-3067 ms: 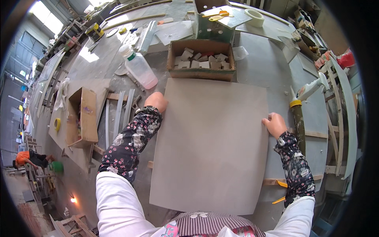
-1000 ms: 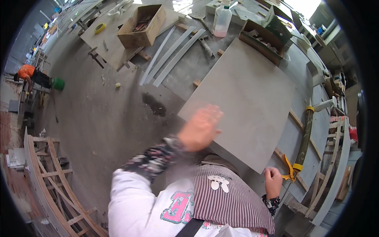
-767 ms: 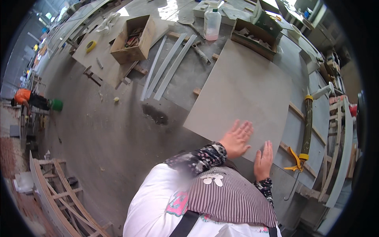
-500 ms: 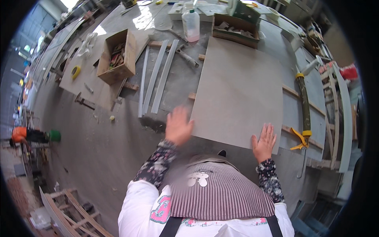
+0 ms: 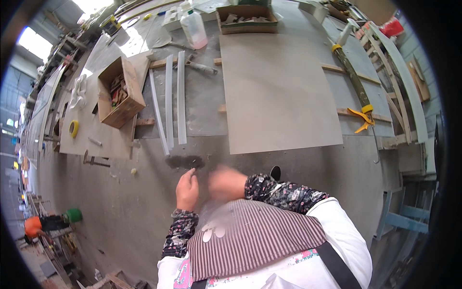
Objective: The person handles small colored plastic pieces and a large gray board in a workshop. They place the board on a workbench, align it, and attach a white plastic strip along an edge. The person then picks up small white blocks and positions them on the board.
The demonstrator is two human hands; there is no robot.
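Note:
My left hand (image 5: 186,191) is raised in front of my apron (image 5: 250,226), below the table's near edge. Its fingers look drawn together near the thumb; whatever they may hold is too small to make out. Beside it, my right hand (image 5: 226,184) reaches across from the right, its fingers smeared by motion. Beyond the hands a large flat grey-beige panel (image 5: 281,91) lies on wooden strips, and neither hand touches it. Left of the panel lie several thin pale metal strips (image 5: 181,98), their near ends closest to my left hand.
A caulking gun (image 5: 353,77) with yellow handle lies right of the panel. Boxes of small pieces stand left (image 5: 126,107) and at the back (image 5: 248,28), beside a plastic bottle (image 5: 193,29). A clamp (image 5: 94,160) and tape roll (image 5: 73,128) sit left; another person (image 5: 50,223) is far left.
My right hand has left the panel's near right part and swung left across my body. My left hand has drawn back from beside the panel's near left corner. My view has turned.

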